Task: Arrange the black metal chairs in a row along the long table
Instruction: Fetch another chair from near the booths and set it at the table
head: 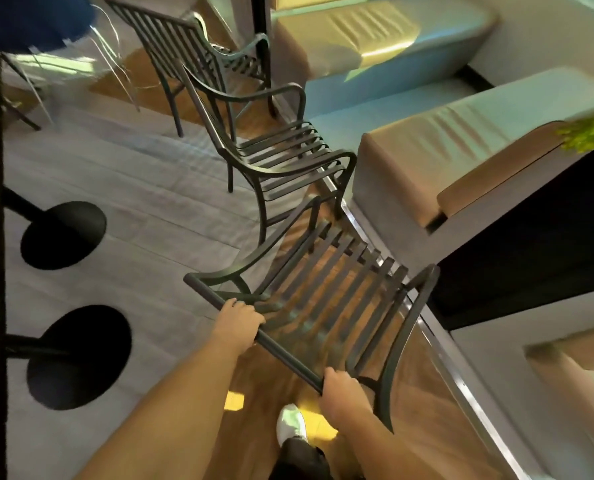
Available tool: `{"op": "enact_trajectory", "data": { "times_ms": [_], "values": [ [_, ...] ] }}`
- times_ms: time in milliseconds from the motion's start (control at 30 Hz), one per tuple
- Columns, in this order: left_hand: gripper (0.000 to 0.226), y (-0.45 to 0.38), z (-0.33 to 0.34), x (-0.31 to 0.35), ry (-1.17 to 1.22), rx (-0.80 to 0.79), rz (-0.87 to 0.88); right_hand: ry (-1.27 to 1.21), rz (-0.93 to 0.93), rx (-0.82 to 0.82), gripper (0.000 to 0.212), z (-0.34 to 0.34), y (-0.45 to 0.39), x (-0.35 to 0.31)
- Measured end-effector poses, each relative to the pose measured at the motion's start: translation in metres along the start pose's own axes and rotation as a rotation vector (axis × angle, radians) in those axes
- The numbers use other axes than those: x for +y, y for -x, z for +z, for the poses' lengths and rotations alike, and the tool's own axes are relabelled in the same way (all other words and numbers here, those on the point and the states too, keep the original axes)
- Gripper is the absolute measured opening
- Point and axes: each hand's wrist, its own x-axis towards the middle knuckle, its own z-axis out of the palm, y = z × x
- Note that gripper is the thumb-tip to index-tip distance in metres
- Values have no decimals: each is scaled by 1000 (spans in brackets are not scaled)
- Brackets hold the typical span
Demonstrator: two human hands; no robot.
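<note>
**Three chairs, two hands on the nearest**

Three black slatted chairs stand in a line: far chair [198, 53], middle chair [281, 147], near chair [323, 289]. Left hand [238, 323] and right hand [344, 393] both grip the near chair's top rail. Two round black bases [63, 235] sit on the floor at left.

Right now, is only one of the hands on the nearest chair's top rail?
No, both hands grip it: the left hand and the right hand each curl round the nearest chair's top rail.
</note>
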Motion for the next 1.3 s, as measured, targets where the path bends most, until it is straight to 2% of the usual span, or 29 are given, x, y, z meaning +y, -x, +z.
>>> {"op": "enact_trajectory", "data": {
  "times_ms": [233, 567, 833, 1100, 1300],
  "values": [
    [39, 2, 2, 6, -182, 37, 14, -18, 2, 33, 22, 6, 3, 3],
    [35, 31, 22, 41, -135, 41, -61, 103, -105, -15, 20, 0, 7, 41],
    [32, 75, 43, 96, 66, 13, -260, 343, -304, -77, 19, -15, 2, 86],
    [35, 134, 65, 202, 313, 4, -522, 621, -545, -116, 17, -27, -2, 150],
    [38, 175, 83, 274, 511, -44, -697, 814, -702, -188, 15, -30, 2, 166]
  ]
}}
